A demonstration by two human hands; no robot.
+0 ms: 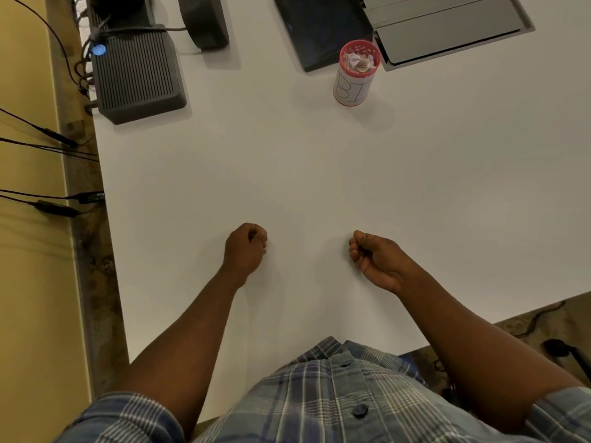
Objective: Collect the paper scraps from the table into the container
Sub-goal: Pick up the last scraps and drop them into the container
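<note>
A red-rimmed container (354, 86) with a white label stands upright at the far side of the white table (319, 174). Crumpled paper scraps (359, 63) fill its top. No loose scraps show on the table surface. My left hand (245, 247) rests on the table near the front, curled into a fist with nothing visible in it. My right hand (374, 259) rests about a forearm's width to its right, also curled shut with nothing visible in it. Both hands are well short of the container.
A dark ribbed box (137, 71) with a blue light and cables sits at the far left. A dark rounded device (204, 19), a black tablet (319, 27) and a grey recessed panel (447, 27) line the far edge. The table's left edge drops to cables on the floor.
</note>
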